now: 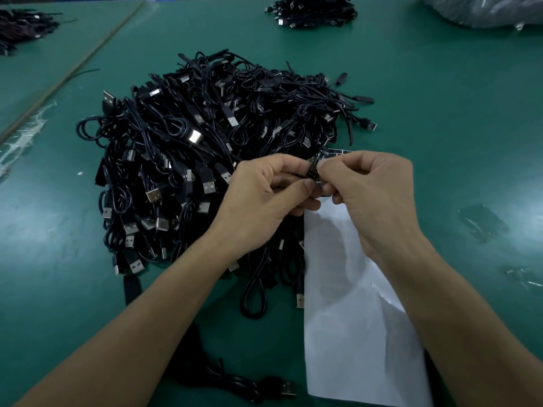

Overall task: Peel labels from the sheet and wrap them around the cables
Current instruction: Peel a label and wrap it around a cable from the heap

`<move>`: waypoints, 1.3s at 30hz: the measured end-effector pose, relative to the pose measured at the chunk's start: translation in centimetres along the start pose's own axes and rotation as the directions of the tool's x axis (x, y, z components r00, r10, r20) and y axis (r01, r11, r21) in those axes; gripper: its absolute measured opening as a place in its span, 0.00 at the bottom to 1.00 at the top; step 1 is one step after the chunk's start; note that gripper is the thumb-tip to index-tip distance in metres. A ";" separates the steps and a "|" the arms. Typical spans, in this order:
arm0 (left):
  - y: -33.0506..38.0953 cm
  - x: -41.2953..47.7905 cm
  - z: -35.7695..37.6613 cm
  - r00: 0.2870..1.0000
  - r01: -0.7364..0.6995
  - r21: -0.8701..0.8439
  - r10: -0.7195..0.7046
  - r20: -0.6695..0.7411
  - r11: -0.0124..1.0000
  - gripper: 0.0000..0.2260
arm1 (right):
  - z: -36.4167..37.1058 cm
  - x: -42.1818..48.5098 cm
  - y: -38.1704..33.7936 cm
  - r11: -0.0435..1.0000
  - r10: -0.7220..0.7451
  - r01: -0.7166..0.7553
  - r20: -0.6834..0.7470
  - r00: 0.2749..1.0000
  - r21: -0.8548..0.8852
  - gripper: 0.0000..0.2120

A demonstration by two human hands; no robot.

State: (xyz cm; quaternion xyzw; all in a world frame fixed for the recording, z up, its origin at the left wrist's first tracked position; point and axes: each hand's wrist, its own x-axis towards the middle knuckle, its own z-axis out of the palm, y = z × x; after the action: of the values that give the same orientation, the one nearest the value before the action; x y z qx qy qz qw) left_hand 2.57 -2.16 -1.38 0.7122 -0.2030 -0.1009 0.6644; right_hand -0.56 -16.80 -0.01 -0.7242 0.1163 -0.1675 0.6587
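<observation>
Over the near right edge of the cable pile (191, 148), we are holding both hands close together, fingertips almost meeting.

- left hand (264, 195): fingers curling inward, thumb and forefinger pinching the left side of a small black label (313, 170).
- right hand (370, 195): fingers curling likewise, thumb and forefinger gripping the right side of that same label.
- label: black with pale print, standing roughly upright between our two hands, above the far end of the sheet. We cannot tell whether a cable is lying inside the pinch, as our fingers are covering it.
- label sheet (346, 304): long, white, creased, lying on the green worktop (440, 98) just right of the cable pile and running beneath our right forearm toward the near edge. A few black labels are showing at its far end, just beyond the right hand.
- cable pile: black coiled USB cables with silver plugs, heaping across the middle of the worktop and touching the sheet's left edge.
- single cable (249, 383): black, lying between our forearms beside the sheet's near left corner.
- far pile (311, 10) and left pile (20, 24): more black cables, sitting well apart at the far side.
- plastic bag (484, 10): clear, crumpled, occupying the far right corner.
- tape residue (23, 136) and scuffs (482, 224): marking the worktop left and right.
</observation>
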 end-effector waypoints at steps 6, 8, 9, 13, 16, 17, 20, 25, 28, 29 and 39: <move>0.0 0.0 0.0 1.000 0.002 -0.003 -0.002 -0.002 1.000 0.05 | -0.1 0.0 0.1 1.000 -0.002 0.002 0.000 1.000 -0.011 0.08; 0.0 0.0 0.0 1.000 0.004 -0.011 -0.004 -0.007 1.000 0.05 | -0.1 0.1 0.1 1.000 0.002 -0.002 -0.003 1.000 -0.023 0.07; -0.1 0.0 0.0 1.000 0.003 -0.015 -0.004 -0.010 1.000 0.05 | -0.1 0.2 0.2 1.000 0.004 -0.004 -0.006 1.000 -0.026 0.07; 0.0 0.0 0.0 1.000 0.002 -0.014 -0.003 -0.013 1.000 0.05 | -0.1 0.2 0.3 1.000 0.002 -0.002 -0.009 1.000 -0.024 0.07; 0.0 0.0 0.0 1.000 0.005 -0.018 -0.006 -0.013 1.000 0.05 | -0.1 0.3 0.3 1.000 0.009 -0.009 -0.009 1.000 -0.015 0.06; 0.0 0.0 0.0 1.000 0.004 -0.018 -0.004 -0.013 1.000 0.05 | -0.1 0.3 0.4 1.000 0.013 -0.013 -0.009 1.000 -0.015 0.06; 0.0 -0.1 0.0 1.000 0.002 -0.020 -0.002 -0.012 1.000 0.06 | -0.2 0.3 0.4 1.000 0.019 -0.019 -0.013 1.000 -0.020 0.05; -0.1 -0.1 0.0 1.000 -0.011 -0.002 0.011 0.000 1.000 0.06 | -0.3 0.3 0.4 1.000 0.010 -0.011 -0.012 1.000 -0.027 0.06; -0.1 -0.1 -0.1 1.000 -0.022 0.004 0.022 0.001 1.000 0.06 | -0.4 0.3 0.4 1.000 0.010 -0.010 -0.007 1.000 -0.020 0.06; -0.2 -0.1 -0.1 1.000 -0.026 0.005 0.026 0.001 1.000 0.06 | -0.4 0.3 0.4 1.000 0.009 -0.009 -0.007 1.000 -0.015 0.06; -0.2 -0.1 -0.2 0.999 -0.039 -0.002 0.039 -0.009 0.999 0.07 | -0.7 0.6 0.8 0.999 0.005 -0.008 -0.059 0.998 -0.048 0.15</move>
State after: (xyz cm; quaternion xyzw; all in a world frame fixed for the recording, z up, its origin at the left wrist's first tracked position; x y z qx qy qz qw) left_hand 2.60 -1.90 -1.53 0.7079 -0.2136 -0.0849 0.6679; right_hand -0.24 -17.78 -0.70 -0.7344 0.1422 -0.1838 0.6377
